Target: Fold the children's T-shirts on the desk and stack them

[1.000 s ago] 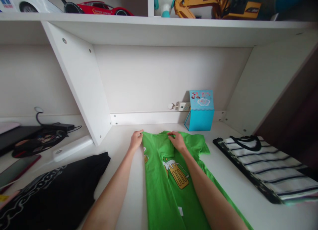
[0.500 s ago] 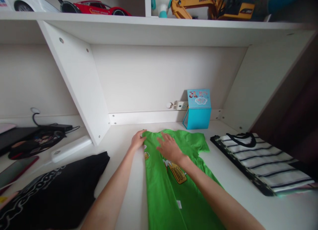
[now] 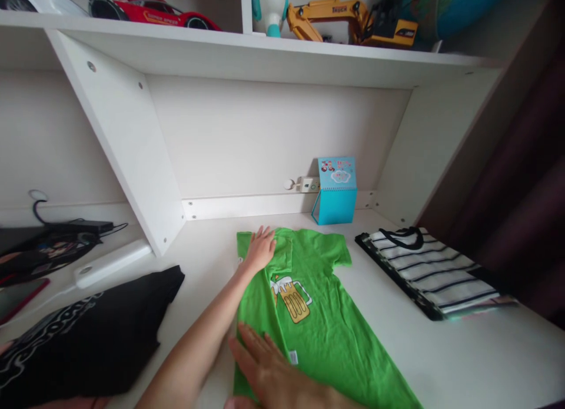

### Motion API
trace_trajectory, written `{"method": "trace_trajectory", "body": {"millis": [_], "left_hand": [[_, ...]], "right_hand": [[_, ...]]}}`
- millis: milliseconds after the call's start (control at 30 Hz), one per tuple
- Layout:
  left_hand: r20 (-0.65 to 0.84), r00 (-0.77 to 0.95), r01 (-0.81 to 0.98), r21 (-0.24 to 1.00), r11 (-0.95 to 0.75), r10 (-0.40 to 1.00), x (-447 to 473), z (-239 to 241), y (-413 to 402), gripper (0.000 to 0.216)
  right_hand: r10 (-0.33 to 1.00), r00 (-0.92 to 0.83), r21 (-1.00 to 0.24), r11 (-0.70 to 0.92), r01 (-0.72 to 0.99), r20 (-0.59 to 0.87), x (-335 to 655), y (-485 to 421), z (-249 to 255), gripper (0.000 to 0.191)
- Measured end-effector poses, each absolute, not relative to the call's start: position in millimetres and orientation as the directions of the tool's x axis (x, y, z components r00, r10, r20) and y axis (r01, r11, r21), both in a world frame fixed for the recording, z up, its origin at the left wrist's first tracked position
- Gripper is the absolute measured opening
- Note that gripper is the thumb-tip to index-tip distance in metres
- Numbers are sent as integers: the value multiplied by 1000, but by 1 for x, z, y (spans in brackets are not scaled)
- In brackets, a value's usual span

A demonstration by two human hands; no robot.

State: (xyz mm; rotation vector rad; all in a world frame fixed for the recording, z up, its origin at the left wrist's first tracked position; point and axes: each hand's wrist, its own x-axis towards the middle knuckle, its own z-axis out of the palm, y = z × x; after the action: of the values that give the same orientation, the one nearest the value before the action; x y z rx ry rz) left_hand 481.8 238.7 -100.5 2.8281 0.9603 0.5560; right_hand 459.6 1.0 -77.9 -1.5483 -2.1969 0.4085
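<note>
A green T-shirt (image 3: 326, 315) with a beer mug print lies flat on the white desk. Its left side is folded inward, with the sleeve turned over near the top. My left hand (image 3: 261, 250) rests on that folded sleeve near the collar, fingers stretched out. Lower down, my right hand (image 3: 269, 362) lies flat with extended fingers on the folded strip, beside a small white tag (image 3: 293, 357). Neither hand grips anything. The bottom of the shirt runs out of view.
A black garment (image 3: 97, 332) lies at left, near a white power strip (image 3: 112, 262). Striped folded clothing (image 3: 436, 268) lies at right. Behind the shirt stands a blue desk calendar (image 3: 338, 203). The shelf overhead holds a red toy car (image 3: 154, 12) and a yellow toy excavator (image 3: 348, 20).
My left hand has let go of the shirt's edge and now presses on the sleeve. My right hand has moved down the fold toward me. The sleeve flap is now visible, and the view has shifted.
</note>
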Motion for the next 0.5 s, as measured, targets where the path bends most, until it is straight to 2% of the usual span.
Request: {"method": "trace_trajectory", "body": {"millis": [33,100,167,200,233,333,500], "left_hand": [[257,777,534,213,-818,574,484,-103,231,44],[158,814,522,224,-823,559,487,-107,222,45],[92,816,539,236,-809,570,486,-109,220,47],[69,816,545,243,-803,575,485,-109,220,49],[49,814,551,250,-796,579,485,-109,220,51],[23,810,562,257,-786,586,484,-105,222,60],[36,808,556,286,-780,589,485,-108,223,64]], "right_hand": [[947,-277,-520,320,792,161,473,2,-62,56],[985,-93,-561,160,812,145,513,10,-36,38],[958,252,-493,-155,856,135,567,22,-25,33],[876,469,-434,-380,817,115,595,29,-25,33],[804,587,-408,-507,759,94,623,35,-29,36],[679,734,-382,-682,624,-14,684,48,-53,36],[617,775,-464,-731,501,-136,710,59,-86,32]]}}
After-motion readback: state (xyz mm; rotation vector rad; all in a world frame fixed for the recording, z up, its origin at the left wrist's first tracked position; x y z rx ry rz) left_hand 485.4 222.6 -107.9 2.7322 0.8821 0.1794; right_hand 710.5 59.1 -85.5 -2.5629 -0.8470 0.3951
